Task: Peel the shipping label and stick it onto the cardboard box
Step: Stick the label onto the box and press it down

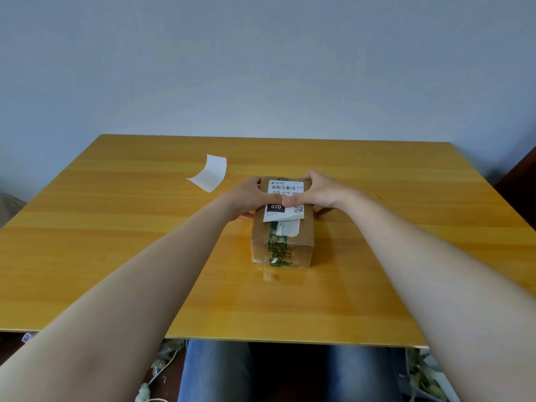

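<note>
Head view, nearest first: what lies at the bottom edge?

— Two legs in blue jeans [217, 372] under the near rim of a yellow wooden table [116, 242], with pale cables and clutter [162, 361] on the floor beside them.

And above that?

— Two bare forearms reach forward over the tabletop and converge on a cardboard box [282, 245] standing about mid-table, its short end facing the person. Green printed tape [277, 250] runs down that end and along the top. A torn white scrap [291, 227] of an old sticker sits on the near half of the top.

Where is the shipping label?

— The shipping label [285, 188] lies on the far half of the box top, barcode end away from the person, overlapping the old scrap. Its near right corner looks a little raised, but I cannot tell for sure.

The hands?

— The left hand [249, 195] grasps the box's left side, fingers curled round it, thumb laid across the label. The right hand [322, 191] mirrors it on the right side. The two thumb tips meet at the label's middle, pressing down.

Anything farther off?

— A curled white backing sheet [210, 172] lies on the table beyond and left of the box, well apart from it. Behind the far edge stands a plain bluish wall [261, 68].
</note>
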`<state>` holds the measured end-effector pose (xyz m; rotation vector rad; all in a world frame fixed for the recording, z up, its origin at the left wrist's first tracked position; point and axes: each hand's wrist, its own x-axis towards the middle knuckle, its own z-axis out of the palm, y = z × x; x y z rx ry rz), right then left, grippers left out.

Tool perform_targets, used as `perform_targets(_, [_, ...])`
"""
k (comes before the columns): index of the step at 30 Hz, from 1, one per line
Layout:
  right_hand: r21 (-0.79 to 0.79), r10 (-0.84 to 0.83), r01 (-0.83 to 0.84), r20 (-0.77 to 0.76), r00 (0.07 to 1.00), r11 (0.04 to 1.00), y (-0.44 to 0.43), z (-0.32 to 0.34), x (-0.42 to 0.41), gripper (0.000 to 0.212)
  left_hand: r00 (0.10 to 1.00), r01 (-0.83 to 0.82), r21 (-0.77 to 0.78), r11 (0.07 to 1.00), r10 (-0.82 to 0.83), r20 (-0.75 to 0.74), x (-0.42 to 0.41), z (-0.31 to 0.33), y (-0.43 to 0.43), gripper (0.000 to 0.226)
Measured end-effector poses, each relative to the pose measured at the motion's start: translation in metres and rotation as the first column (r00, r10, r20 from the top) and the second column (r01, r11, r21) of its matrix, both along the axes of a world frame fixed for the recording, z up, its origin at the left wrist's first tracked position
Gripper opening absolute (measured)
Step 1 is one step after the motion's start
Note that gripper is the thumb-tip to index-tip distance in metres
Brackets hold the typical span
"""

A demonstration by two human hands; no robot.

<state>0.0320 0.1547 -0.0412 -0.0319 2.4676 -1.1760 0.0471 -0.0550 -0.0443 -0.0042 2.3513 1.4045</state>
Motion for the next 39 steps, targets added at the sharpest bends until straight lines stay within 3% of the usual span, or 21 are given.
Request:
perform_targets(4, [0.054, 0.002, -0.002, -0.009, 1.000, 0.999, -0.002, 0.002, -0.002, 0.089, 0.999, -0.032, 0.024, 0.999, 0.032, -0.001, -0.002, -0.002, 0.000, 0.059])
perform_targets(14, [0.138, -0.010, 0.014, -0.033, 0.999, 0.990, -0.010, 0.011, -0.005, 0.057, 0.985, -0.169, 0.110, 0.980, 0.170, 0.001, -0.010, -0.007, 0.000, 0.048])
perform_targets(21, [0.155, -0.059, 0.060, -0.012, 0.998, 0.986, -0.013, 0.009, -0.014, 0.064, 0.977, -0.215, 0.108, 0.971, 0.214, 0.020, -0.018, -0.008, -0.002, 0.048])
perform_targets(27, [0.129, -0.146, 0.137, 0.066, 0.987, 0.982, -0.015, 0.001, -0.027, 0.094, 0.969, -0.247, 0.106, 0.963, 0.242, 0.053, -0.023, -0.007, 0.000, 0.043])
perform_targets(39, [0.128, -0.201, 0.190, 0.076, 0.977, 0.973, -0.019, -0.001, -0.032, 0.095, 0.971, -0.230, 0.089, 0.969, 0.223, 0.085, -0.028, -0.002, 0.002, 0.026])
